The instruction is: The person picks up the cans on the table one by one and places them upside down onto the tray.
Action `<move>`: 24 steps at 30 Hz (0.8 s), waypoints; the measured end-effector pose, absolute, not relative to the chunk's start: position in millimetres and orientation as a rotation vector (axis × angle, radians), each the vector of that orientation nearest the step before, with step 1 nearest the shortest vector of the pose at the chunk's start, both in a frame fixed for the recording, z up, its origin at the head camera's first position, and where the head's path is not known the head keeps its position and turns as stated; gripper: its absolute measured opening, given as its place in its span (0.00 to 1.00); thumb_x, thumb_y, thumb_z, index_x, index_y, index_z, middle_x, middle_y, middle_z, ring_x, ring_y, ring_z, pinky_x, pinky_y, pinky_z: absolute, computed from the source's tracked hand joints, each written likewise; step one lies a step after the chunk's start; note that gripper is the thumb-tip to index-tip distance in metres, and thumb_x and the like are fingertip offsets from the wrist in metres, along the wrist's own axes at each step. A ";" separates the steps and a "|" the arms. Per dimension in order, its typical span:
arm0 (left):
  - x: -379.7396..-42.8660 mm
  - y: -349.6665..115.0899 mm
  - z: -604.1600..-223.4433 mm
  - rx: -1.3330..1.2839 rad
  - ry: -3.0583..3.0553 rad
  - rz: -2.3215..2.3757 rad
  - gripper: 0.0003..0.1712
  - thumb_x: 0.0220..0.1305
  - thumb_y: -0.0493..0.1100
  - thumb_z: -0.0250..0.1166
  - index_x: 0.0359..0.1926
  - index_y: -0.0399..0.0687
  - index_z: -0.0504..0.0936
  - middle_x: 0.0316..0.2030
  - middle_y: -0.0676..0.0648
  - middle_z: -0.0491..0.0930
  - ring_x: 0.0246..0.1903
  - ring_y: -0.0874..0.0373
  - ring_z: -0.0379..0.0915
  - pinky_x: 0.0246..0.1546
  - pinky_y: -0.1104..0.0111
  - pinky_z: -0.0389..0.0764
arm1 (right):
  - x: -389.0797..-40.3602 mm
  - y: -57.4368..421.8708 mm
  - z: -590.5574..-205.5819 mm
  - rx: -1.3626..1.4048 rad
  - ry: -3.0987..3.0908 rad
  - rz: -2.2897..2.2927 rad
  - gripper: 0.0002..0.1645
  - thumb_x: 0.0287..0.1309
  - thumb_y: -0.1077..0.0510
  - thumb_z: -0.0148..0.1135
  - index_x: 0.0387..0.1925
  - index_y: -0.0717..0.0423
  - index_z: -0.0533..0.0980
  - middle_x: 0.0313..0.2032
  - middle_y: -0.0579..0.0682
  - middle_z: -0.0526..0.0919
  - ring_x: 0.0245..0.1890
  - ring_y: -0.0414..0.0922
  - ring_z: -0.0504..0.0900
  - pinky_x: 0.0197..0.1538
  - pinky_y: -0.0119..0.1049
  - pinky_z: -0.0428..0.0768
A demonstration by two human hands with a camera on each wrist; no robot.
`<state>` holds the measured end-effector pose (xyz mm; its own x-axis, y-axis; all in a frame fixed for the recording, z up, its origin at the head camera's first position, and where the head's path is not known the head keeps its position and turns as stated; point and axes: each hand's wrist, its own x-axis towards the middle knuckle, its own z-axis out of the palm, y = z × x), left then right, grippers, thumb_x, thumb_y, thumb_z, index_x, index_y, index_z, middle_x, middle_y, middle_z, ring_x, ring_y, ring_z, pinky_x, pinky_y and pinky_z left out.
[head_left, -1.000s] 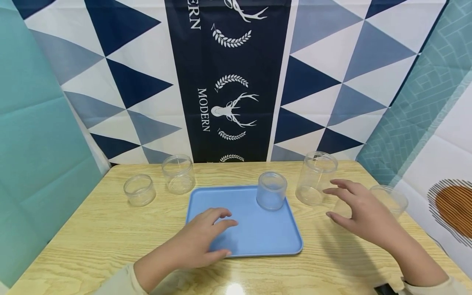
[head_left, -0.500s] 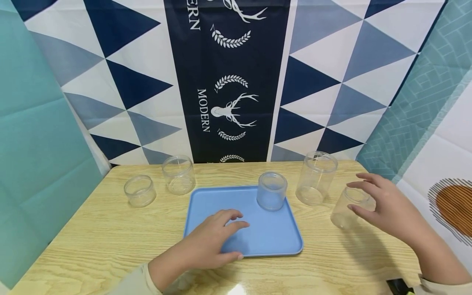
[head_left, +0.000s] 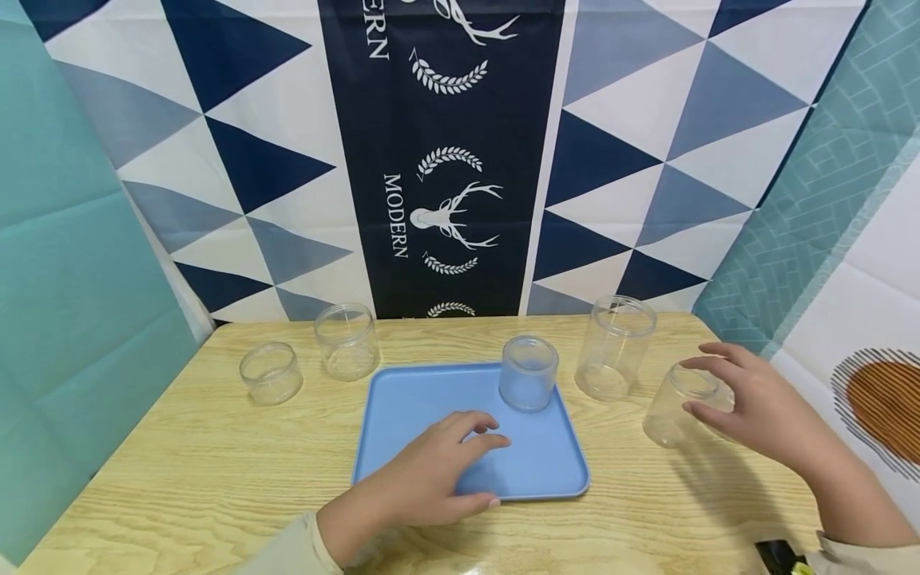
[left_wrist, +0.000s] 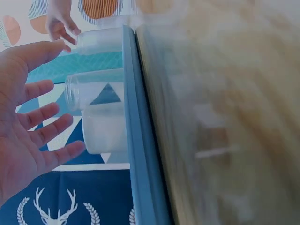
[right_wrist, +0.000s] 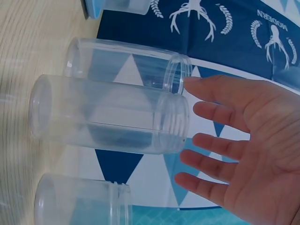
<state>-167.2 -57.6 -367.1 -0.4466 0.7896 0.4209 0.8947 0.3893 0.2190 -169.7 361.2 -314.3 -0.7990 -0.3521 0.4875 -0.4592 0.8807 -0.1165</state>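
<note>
My left hand (head_left: 442,471) hovers over the front of a blue tray (head_left: 410,399), fingers spread and holding nothing. On the tray's back right corner stands a small clear jar (head_left: 528,379). My right hand (head_left: 758,411) is held at the upper end of a tall clear jar (head_left: 668,415) on the table's right side, thumb and fingers apart. In the right wrist view, the fingertips are right by the rim of this jar (right_wrist: 108,115), with none curled round it. Another tall clear jar (head_left: 611,359) stands just behind to the left.
Two lidless clear containers, a low one (head_left: 271,383) and a taller one (head_left: 348,351), stand at the back left of the wooden table (head_left: 194,471). Another clear jar (right_wrist: 77,201) shows low in the right wrist view. Patterned cloth (head_left: 446,160) rises behind the table.
My right hand has moved right, from beside the back tall jar to the upper end of the right-hand one. My left hand has slid to the right over the tray.
</note>
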 end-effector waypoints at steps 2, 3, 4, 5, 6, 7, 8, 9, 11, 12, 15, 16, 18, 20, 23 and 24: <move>-167.8 -54.8 -368.4 -1.495 -2.372 -0.634 0.32 0.60 0.53 0.68 0.63 0.49 0.73 0.60 0.46 0.68 0.58 0.56 0.66 0.59 0.65 0.71 | -171.5 360.3 -315.5 0.593 -2.609 0.318 0.32 0.38 0.61 0.79 0.49 0.61 0.78 0.53 0.68 0.72 0.50 0.69 0.71 0.41 0.65 0.73; -168.0 -53.6 -368.7 -1.496 -2.364 -0.646 0.31 0.60 0.53 0.68 0.62 0.49 0.73 0.60 0.46 0.68 0.58 0.56 0.66 0.59 0.65 0.71 | -172.5 359.9 -315.9 0.593 -2.618 0.317 0.32 0.39 0.61 0.79 0.49 0.61 0.78 0.53 0.68 0.72 0.50 0.69 0.71 0.40 0.65 0.74; -168.2 -52.4 -368.9 -1.496 -2.353 -0.650 0.31 0.60 0.53 0.68 0.62 0.50 0.73 0.60 0.47 0.68 0.58 0.56 0.66 0.59 0.66 0.71 | -173.4 359.6 -316.0 0.592 -2.626 0.315 0.31 0.39 0.61 0.79 0.49 0.61 0.78 0.54 0.68 0.72 0.50 0.69 0.71 0.40 0.65 0.74; -168.2 -51.4 -368.8 -1.497 -2.351 -0.659 0.31 0.60 0.53 0.68 0.62 0.50 0.73 0.60 0.47 0.68 0.58 0.56 0.66 0.58 0.66 0.71 | -174.4 359.4 -316.1 0.590 -2.634 0.314 0.31 0.39 0.60 0.79 0.50 0.62 0.78 0.54 0.68 0.71 0.50 0.69 0.71 0.40 0.64 0.74; -168.4 -50.4 -368.5 -1.498 -2.346 -0.666 0.30 0.60 0.53 0.69 0.62 0.49 0.74 0.59 0.48 0.68 0.58 0.57 0.66 0.58 0.67 0.71 | -175.4 359.3 -316.1 0.592 -2.638 0.314 0.32 0.40 0.60 0.79 0.50 0.62 0.78 0.54 0.69 0.71 0.50 0.69 0.71 0.40 0.65 0.74; -168.5 -49.4 -368.3 -1.501 -2.343 -0.671 0.30 0.60 0.52 0.69 0.61 0.49 0.74 0.59 0.48 0.68 0.58 0.57 0.66 0.58 0.67 0.71 | -176.4 359.2 -316.1 0.592 -2.640 0.309 0.32 0.40 0.60 0.79 0.50 0.62 0.78 0.54 0.69 0.71 0.50 0.69 0.71 0.41 0.65 0.74; -168.8 -48.4 -368.1 -1.505 -2.342 -0.679 0.30 0.60 0.52 0.69 0.61 0.49 0.74 0.59 0.47 0.69 0.58 0.57 0.66 0.58 0.67 0.71 | -177.5 359.2 -316.1 0.595 -2.641 0.305 0.32 0.39 0.60 0.79 0.50 0.63 0.78 0.54 0.69 0.71 0.50 0.69 0.72 0.41 0.65 0.75; -169.0 -47.5 -368.0 -1.510 -2.340 -0.678 0.30 0.60 0.52 0.69 0.61 0.49 0.74 0.59 0.47 0.69 0.58 0.57 0.67 0.58 0.67 0.71 | -178.7 359.3 -316.3 0.600 -2.643 0.299 0.33 0.39 0.60 0.79 0.50 0.63 0.78 0.53 0.69 0.72 0.50 0.69 0.72 0.41 0.64 0.75; -169.0 -45.6 -367.9 -1.523 -2.347 -0.684 0.30 0.60 0.52 0.69 0.61 0.49 0.74 0.59 0.47 0.68 0.58 0.57 0.67 0.58 0.68 0.71 | -180.8 359.4 -316.7 0.611 -2.648 0.291 0.34 0.39 0.60 0.80 0.51 0.63 0.78 0.53 0.69 0.72 0.49 0.69 0.72 0.42 0.64 0.75; -169.0 -44.7 -367.9 -1.529 -2.348 -0.680 0.30 0.60 0.52 0.69 0.61 0.48 0.74 0.59 0.47 0.68 0.58 0.57 0.67 0.57 0.68 0.71 | -182.0 359.5 -317.1 0.618 -2.649 0.287 0.34 0.38 0.59 0.80 0.51 0.63 0.77 0.52 0.69 0.72 0.49 0.68 0.73 0.42 0.64 0.75; -168.8 -41.9 -367.6 -1.540 -2.362 -0.688 0.29 0.60 0.52 0.68 0.61 0.48 0.75 0.59 0.48 0.68 0.58 0.57 0.67 0.58 0.69 0.70 | -184.0 359.0 -317.5 0.637 -2.657 0.284 0.35 0.38 0.59 0.80 0.52 0.62 0.77 0.51 0.67 0.73 0.46 0.66 0.76 0.40 0.61 0.77; -168.8 -41.0 -367.5 -1.543 -2.366 -0.693 0.29 0.61 0.52 0.68 0.61 0.48 0.75 0.59 0.48 0.68 0.58 0.57 0.67 0.58 0.69 0.70 | -184.5 358.6 -317.5 0.642 -2.659 0.286 0.35 0.39 0.59 0.80 0.52 0.62 0.77 0.51 0.67 0.74 0.46 0.65 0.76 0.40 0.60 0.77; -168.6 -39.1 -367.1 -1.547 -2.370 -0.695 0.29 0.61 0.52 0.68 0.61 0.49 0.74 0.59 0.48 0.68 0.58 0.57 0.66 0.58 0.69 0.70 | -185.3 357.9 -317.4 0.648 -2.665 0.286 0.34 0.39 0.59 0.80 0.52 0.62 0.77 0.50 0.66 0.75 0.45 0.63 0.77 0.39 0.59 0.78; -168.5 -37.2 -366.5 -1.552 -2.374 -0.699 0.29 0.61 0.53 0.67 0.61 0.49 0.74 0.59 0.48 0.68 0.59 0.57 0.66 0.59 0.69 0.70 | -185.6 357.0 -316.9 0.649 -2.673 0.284 0.33 0.40 0.60 0.79 0.51 0.62 0.78 0.49 0.65 0.76 0.45 0.63 0.77 0.39 0.59 0.78; -168.7 -35.1 -365.6 -1.559 -2.378 -0.695 0.28 0.62 0.53 0.67 0.61 0.49 0.74 0.60 0.48 0.68 0.59 0.57 0.66 0.58 0.70 0.69 | -185.7 355.3 -315.8 0.636 -2.689 0.275 0.31 0.40 0.61 0.78 0.50 0.62 0.78 0.47 0.64 0.78 0.45 0.63 0.77 0.39 0.58 0.78; -168.8 -34.5 -365.3 -1.562 -2.379 -0.699 0.28 0.62 0.53 0.67 0.61 0.49 0.74 0.60 0.48 0.68 0.59 0.57 0.66 0.58 0.70 0.70 | -185.7 354.8 -315.3 0.632 -2.694 0.271 0.31 0.40 0.61 0.78 0.50 0.62 0.78 0.46 0.64 0.78 0.45 0.63 0.77 0.39 0.58 0.78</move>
